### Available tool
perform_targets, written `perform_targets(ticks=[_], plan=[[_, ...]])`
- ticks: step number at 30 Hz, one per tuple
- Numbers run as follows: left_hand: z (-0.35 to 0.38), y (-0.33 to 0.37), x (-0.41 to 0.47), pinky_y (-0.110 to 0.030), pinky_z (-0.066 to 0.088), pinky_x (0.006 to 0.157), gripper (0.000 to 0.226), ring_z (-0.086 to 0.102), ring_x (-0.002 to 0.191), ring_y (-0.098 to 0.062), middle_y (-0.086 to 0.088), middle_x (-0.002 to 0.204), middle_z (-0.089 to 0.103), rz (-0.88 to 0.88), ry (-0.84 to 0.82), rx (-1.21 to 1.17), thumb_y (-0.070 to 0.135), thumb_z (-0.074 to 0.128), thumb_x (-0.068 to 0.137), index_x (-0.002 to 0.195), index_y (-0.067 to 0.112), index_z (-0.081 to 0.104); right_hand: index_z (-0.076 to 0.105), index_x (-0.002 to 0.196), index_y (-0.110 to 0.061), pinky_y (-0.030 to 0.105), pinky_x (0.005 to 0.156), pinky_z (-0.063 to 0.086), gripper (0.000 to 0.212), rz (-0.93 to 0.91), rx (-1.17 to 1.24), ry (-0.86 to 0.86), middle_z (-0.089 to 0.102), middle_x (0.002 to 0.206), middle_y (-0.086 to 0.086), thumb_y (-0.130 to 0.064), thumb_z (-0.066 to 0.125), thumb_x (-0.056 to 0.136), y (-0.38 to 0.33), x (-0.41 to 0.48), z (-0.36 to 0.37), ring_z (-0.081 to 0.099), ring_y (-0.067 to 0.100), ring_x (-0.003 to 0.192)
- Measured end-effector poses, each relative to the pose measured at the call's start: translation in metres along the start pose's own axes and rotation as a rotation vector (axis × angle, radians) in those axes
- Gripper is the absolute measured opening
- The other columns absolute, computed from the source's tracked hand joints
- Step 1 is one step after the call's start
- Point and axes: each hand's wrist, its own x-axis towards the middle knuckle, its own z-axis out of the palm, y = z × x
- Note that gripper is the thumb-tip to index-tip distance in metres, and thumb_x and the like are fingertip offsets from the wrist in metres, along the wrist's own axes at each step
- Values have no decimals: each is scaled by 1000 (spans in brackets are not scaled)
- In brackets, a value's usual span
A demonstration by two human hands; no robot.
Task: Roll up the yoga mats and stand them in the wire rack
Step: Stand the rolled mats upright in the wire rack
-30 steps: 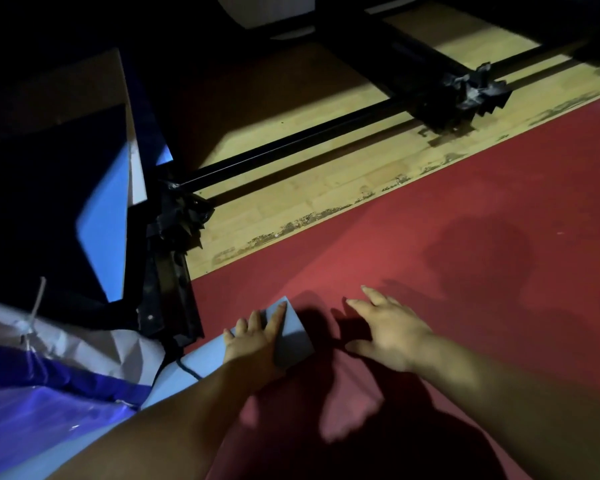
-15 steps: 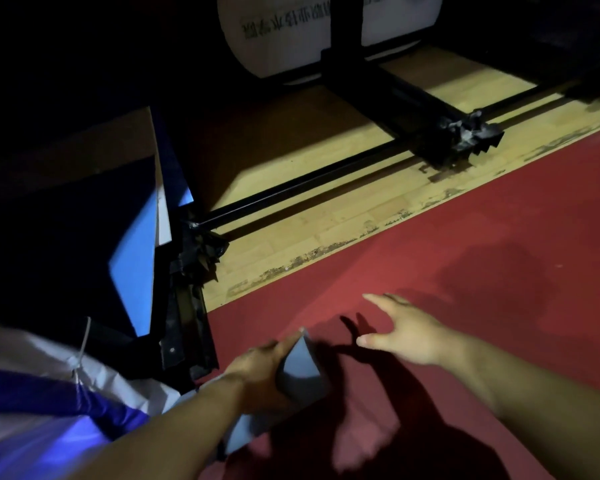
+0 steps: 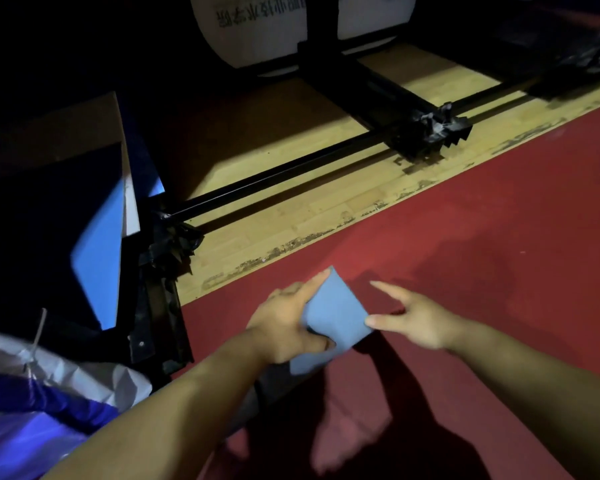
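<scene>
Your left hand (image 3: 284,323) grips the raised corner of the blue mat (image 3: 336,306). The forefinger lies straight along the corner's upper left edge, and the thumb curls in against its lower face, so the corner is pinched between them. The other fingers are hidden behind the mat.

Your right hand (image 3: 420,317) holds nothing. Its fingers are spread, the forefinger reaches forward above the floor, and the thumb tip is at the mat's right edge; you cannot tell whether it presses there.

The mat's corner stands tilted up off the red floor (image 3: 499,254), and the rest of the mat runs back beneath your left forearm into shadow.

To your right and ahead the red floor lies open up to its worn edge, where it meets a strip of wood floor (image 3: 291,202). A black frame (image 3: 274,178) crosses that strip. One foot (image 3: 160,306) of the frame sits near your left hand, on its left side. A crumpled white and blue bag (image 3: 49,393) lies beside your left forearm.
</scene>
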Motion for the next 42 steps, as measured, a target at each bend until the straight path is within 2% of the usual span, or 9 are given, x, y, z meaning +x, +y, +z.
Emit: perform_targets(ticks=[3, 10, 16, 22, 24, 27, 32, 39, 42], plan=[[-24, 27, 3, -43, 38, 111, 115, 43, 134, -18, 11, 149, 43, 23, 76, -76, 59, 81, 65, 147, 68, 1, 43, 148, -44, 36, 115, 38, 93, -18, 193, 31, 48, 150, -6, -68, 80, 67, -16, -8, -17, 44, 6, 137], [-88, 95, 14, -36, 49, 104, 116, 54, 125, -7, 19, 144, 50, 114, 178, -251, 46, 90, 65, 149, 66, 13, 51, 127, -48, 41, 105, 46, 48, -86, 578, 113, 61, 129, -19, -43, 70, 83, -85, -45, -76, 58, 0, 111], [-170, 177, -11, -17, 41, 101, 115, 42, 128, 17, 38, 144, 42, 254, 363, -399, 39, 93, 65, 152, 58, 20, 48, 142, -32, 20, 70, 57, 60, -293, 613, 325, 60, 127, -14, -31, 74, 89, -196, -104, -149, 64, -5, 99], [-305, 288, -72, -31, 46, 106, 115, 43, 134, 5, 32, 149, 40, 397, 426, -466, 34, 93, 70, 153, 56, 17, 38, 153, -34, 44, 103, 53, 123, -401, 415, 493, 56, 145, -10, -72, 88, 48, -344, -212, -247, 57, 8, 128], [-353, 318, -96, -21, 47, 99, 113, 44, 130, 10, 33, 147, 41, 404, 426, -474, 38, 91, 72, 152, 60, 14, 47, 147, -30, 37, 102, 53, 108, -415, 325, 532, 57, 142, -14, -70, 87, 55, -397, -251, -273, 57, 0, 124], [-424, 359, -136, -2, 43, 83, 94, 45, 117, 25, 43, 133, 48, 405, 460, -514, 37, 86, 78, 137, 75, 24, 58, 101, -45, 7, 75, 47, 36, -435, 232, 558, 57, 100, -37, -41, 85, 77, -474, -311, -301, 55, -25, 86], [-534, 414, -206, -34, 48, 107, 79, 49, 130, 6, 36, 134, 55, 418, 449, -555, 33, 84, 82, 137, 68, 40, 50, 90, -53, 12, 80, 41, 45, -453, 184, 594, 51, 97, -42, -37, 89, 73, -589, -395, -332, 52, -22, 90], [-639, 479, -290, -2, 36, 95, 82, 39, 135, 12, 35, 145, 46, 479, 478, -493, 35, 83, 82, 149, 51, 39, 61, 103, -49, 29, 99, 51, 50, -521, 256, 522, 69, 103, -34, -24, 91, 71, -684, -482, -367, 63, -11, 104], [-652, 491, -323, -16, 41, 104, 83, 45, 135, 6, 31, 145, 50, 464, 505, -464, 41, 83, 80, 148, 55, 38, 60, 112, -47, 24, 98, 49, 57, -561, 250, 469, 61, 107, -39, -22, 91, 72, -695, -510, -369, 58, -15, 107]])
